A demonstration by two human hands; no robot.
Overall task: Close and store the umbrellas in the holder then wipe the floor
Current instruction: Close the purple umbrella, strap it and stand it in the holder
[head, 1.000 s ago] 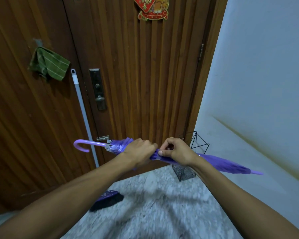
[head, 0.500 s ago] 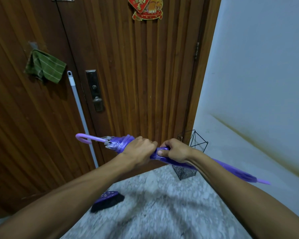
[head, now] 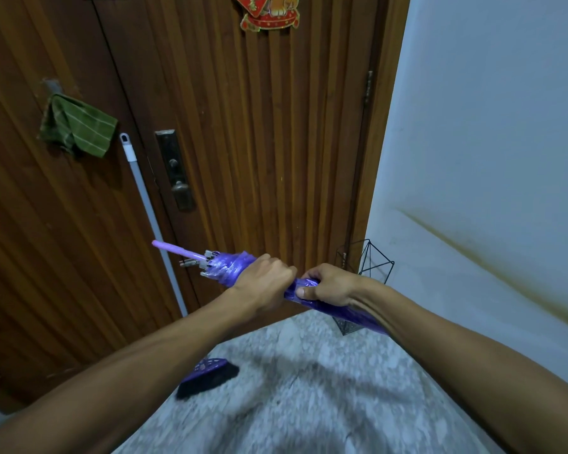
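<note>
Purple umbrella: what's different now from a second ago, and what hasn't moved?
The purple umbrella has tilted: its handle end rose toward the door and its tip end dropped behind the right forearm, out of sight. The handle's hook no longer shows. Nothing was let go: the left hand and right hand still grip the folded canopy side by side. The wire holder, broom and green cloth stayed put.

The right forearm (head: pixel 456 348) is hiding the umbrella (head: pixel 230 267)'s far end and tip. The hands are covering its middle. The wire holder (head: pixel 376 262) is showing only in part behind the right hand (head: pixel 328 285). The top edge is cutting off the red door ornament (head: pixel 269 11).
</note>
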